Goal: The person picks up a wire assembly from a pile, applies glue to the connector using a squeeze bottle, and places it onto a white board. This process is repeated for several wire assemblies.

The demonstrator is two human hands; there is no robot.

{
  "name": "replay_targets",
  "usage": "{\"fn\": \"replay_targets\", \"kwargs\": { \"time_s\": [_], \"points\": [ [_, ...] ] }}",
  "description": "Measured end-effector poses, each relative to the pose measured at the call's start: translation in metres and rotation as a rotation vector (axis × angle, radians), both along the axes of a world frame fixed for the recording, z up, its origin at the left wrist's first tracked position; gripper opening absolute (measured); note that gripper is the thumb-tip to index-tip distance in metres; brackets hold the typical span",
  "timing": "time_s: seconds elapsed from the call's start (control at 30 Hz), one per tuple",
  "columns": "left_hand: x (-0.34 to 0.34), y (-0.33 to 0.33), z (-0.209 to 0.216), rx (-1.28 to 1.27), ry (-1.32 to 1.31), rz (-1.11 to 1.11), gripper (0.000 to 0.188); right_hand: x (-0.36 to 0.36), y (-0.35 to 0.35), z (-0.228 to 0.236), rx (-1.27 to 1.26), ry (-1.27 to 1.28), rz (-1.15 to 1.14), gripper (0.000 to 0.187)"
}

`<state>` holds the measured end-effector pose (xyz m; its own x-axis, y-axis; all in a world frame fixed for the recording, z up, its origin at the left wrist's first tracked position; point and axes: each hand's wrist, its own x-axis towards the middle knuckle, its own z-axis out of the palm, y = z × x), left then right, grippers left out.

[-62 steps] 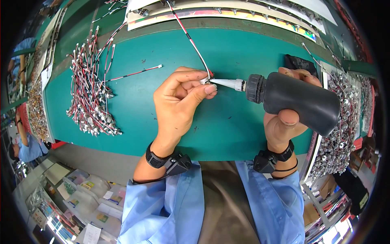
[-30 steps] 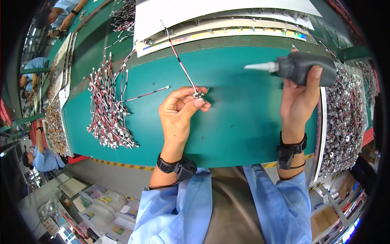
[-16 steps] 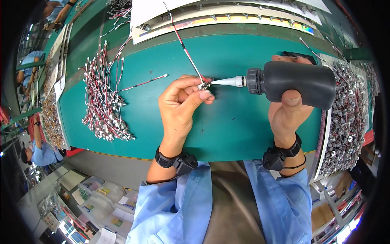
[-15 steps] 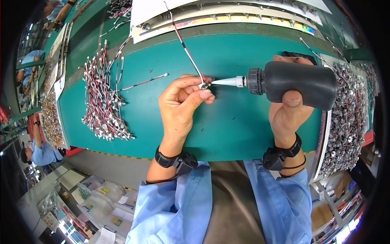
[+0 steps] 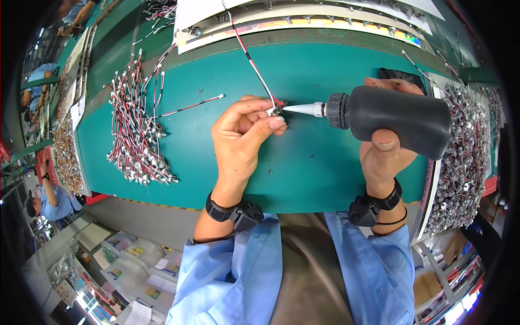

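Between thumb and fingertips, my left hand (image 5: pixel 241 132) pinches a small wired component (image 5: pixel 275 110), partly covered by the fingers. Its twisted red, black and white wires (image 5: pixel 250 58) run up and away toward the far rack. My right hand (image 5: pixel 385 154) is wrapped round a black squeeze bottle (image 5: pixel 401 118), lying nearly level with its thumb on the near side. The bottle's pale tapered nozzle (image 5: pixel 304 109) points left, and its tip is at the component, touching or almost touching. Whether anything flows out is too small to see.
A pile of similar wired components (image 5: pixel 138 130) lies left on the green work surface (image 5: pixel 319 173), a single loose wire end (image 5: pixel 189 105) sticking out. At right a tray (image 5: pixel 460 162) is heaped with more. White racks (image 5: pixel 303 24) line the far edge. Co-workers (image 5: pixel 57 200) are at far left.
The bottle's base has dipped slightly toward me, so it tilts more. My left hand and the component have shifted barely to the right.
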<state>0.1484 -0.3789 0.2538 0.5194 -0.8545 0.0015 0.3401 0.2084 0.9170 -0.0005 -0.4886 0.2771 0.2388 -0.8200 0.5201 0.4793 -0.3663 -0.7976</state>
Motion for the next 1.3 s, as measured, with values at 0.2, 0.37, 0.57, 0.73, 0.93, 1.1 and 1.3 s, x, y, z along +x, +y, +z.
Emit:
{"fn": "replay_targets", "kwargs": {
  "time_s": [0.2, 0.37, 0.57, 0.73, 0.93, 1.1, 1.3],
  "points": [
    [0.002, 0.0, -0.001, -0.001, 0.003, 0.029, 0.016, 0.001, -0.008, 0.002, -0.017, 0.084, -0.139, 0.058],
    [0.003, -0.001, 0.003, -0.01, -0.013, 0.042, 0.016, -0.013, -0.027, 0.005, -0.005, 0.227, -0.261, 0.05],
    [0.004, 0.001, 0.001, -0.011, 0.033, 0.032, 0.016, -0.013, -0.024, 0.008, 0.197, 0.048, -0.14, 0.052],
    [0.004, 0.001, -0.001, 0.007, 0.036, 0.026, 0.016, -0.002, -0.004, 0.008, 0.106, 0.048, -0.113, 0.064],
    [0.004, 0.001, -0.001, 0.018, 0.021, 0.011, 0.017, -0.001, 0.008, 0.006, -0.018, 0.208, -0.113, 0.076],
    [0.004, 0.002, -0.002, 0.016, 0.006, 0.0, 0.018, 0.002, 0.002, -0.004, -0.082, 0.016, -0.047, 0.082],
    [0.003, 0.002, -0.003, 0.014, -0.003, -0.002, 0.019, 0.002, 0.006, -0.001, -0.064, 0.048, -0.072, 0.082]
  ]
}}
